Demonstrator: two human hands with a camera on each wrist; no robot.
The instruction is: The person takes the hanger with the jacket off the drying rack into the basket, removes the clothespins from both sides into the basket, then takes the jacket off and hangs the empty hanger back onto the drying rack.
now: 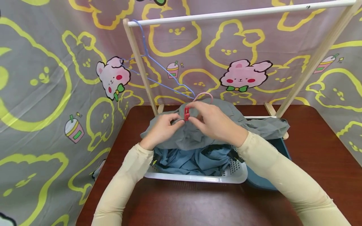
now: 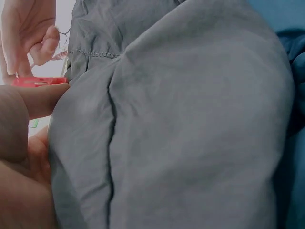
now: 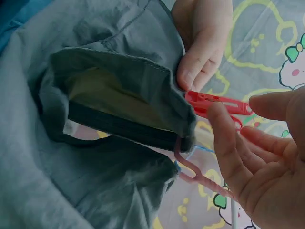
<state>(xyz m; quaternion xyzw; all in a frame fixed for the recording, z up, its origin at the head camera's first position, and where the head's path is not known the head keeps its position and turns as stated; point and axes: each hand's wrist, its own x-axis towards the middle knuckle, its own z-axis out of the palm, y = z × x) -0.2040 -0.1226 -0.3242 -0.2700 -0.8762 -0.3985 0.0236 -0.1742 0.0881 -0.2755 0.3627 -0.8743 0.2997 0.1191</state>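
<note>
A grey garment (image 1: 181,139) with a collar-like opening in the right wrist view lies over a white basket. From its top rises the hook of a pink hanger (image 1: 204,93), whose neck shows by the opening in the right wrist view. My right hand (image 1: 213,121) pinches a red clothespin (image 1: 186,113) by its outer end. The other end of that clothespin meets the garment's edge; whether it clamps the cloth I cannot tell. Right beside it, my left hand (image 1: 161,129) pinches the cloth edge between thumb and fingers. Cloth hides part of the left fingers.
Grey cloth and blue clothes (image 1: 195,160) fill the white basket (image 1: 195,179). A blue bin (image 1: 261,183) stands to its right. Behind, a drying rack has a white rail (image 1: 240,13), with a blue hanger (image 1: 169,73) at its left end. Patterned fabric (image 1: 85,131) surrounds the table (image 1: 198,204).
</note>
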